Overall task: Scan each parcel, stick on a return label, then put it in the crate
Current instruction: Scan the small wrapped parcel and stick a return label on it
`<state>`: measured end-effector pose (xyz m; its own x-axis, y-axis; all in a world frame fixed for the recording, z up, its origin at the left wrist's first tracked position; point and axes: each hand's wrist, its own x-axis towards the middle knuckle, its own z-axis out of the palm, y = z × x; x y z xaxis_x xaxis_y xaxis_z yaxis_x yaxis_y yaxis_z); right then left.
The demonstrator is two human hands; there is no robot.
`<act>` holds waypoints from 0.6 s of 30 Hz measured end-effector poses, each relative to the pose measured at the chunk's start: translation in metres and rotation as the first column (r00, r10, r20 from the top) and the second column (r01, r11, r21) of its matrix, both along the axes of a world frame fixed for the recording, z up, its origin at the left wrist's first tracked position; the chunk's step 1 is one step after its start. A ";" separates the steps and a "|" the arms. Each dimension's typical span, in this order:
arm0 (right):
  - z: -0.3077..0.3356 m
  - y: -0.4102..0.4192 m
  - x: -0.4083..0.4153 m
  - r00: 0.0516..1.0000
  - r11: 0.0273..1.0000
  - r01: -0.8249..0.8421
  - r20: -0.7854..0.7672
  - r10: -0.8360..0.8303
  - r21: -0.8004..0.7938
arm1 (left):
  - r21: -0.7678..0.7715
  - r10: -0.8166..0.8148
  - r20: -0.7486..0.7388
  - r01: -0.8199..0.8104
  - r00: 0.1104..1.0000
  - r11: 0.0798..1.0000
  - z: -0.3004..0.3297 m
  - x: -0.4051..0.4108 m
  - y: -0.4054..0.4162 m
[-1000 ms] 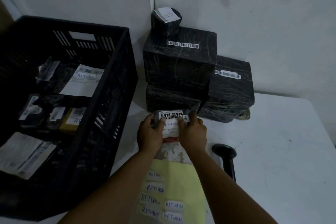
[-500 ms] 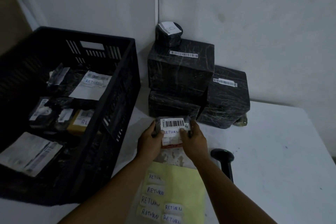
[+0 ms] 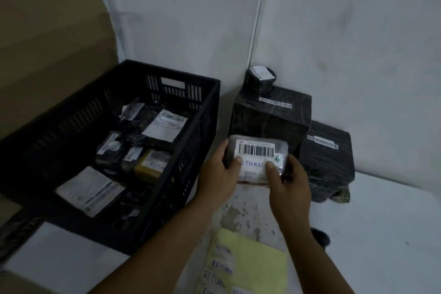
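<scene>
Head view. Both hands hold one small parcel (image 3: 256,159) up above the desk (image 3: 381,222), just right of the crate's right wall. Left hand (image 3: 220,175) grips the parcel's left end, fingers curled round it, thumb pressed on the handwritten RETURN label (image 3: 253,164). Right hand (image 3: 290,181) grips the right end, thumb on the label's right edge. The label sits just below the parcel's barcode sticker (image 3: 256,150); green marking at the parcel's right end, unreadable.

Black crate (image 3: 205,126) stands at the desk's left side, with several labelled parcels lying in it, some marked RETURN.

Three black-wrapped boxes are stacked in the desk's far corner against the wall: tall box (image 3: 269,114) with a barcode strip, lower box (image 3: 327,150) to its right, small round package (image 3: 260,79) on top of the tall box.

Yellow sheet (image 3: 250,262) of RETURN stickers lies at the desk's near edge between the forearms. Dark scanner (image 3: 321,236) is partly hidden behind the right forearm, on the desk.
</scene>
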<state>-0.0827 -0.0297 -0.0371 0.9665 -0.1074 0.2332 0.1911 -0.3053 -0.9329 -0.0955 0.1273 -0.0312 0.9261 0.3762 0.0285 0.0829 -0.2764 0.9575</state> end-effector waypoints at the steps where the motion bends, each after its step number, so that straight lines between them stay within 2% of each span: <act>1: 0.013 0.006 0.001 1.000 0.999 -0.020 0.022 0.019 0.032 | 0.001 0.007 0.047 -0.007 0.999 1.000 0.015 -0.001 0.006; 5: 0.060 0.034 0.004 0.989 0.989 -0.102 0.115 0.090 0.104 | -0.018 0.050 0.157 -0.048 0.986 0.999 0.069 -0.008 0.039; 10: 0.100 0.086 0.011 0.973 0.969 -0.222 0.085 0.213 0.110 | -0.075 0.171 0.234 -0.158 0.957 0.985 0.106 -0.027 0.094; 13: 0.111 0.125 0.011 0.943 0.945 -0.326 0.079 0.323 0.029 | -0.039 0.227 0.190 -0.224 0.955 0.974 0.115 -0.044 0.137; 18: 0.100 0.187 0.009 0.894 0.863 -0.445 -0.057 0.445 -0.237 | 0.084 0.279 -0.023 -0.276 0.960 0.957 0.108 -0.076 0.209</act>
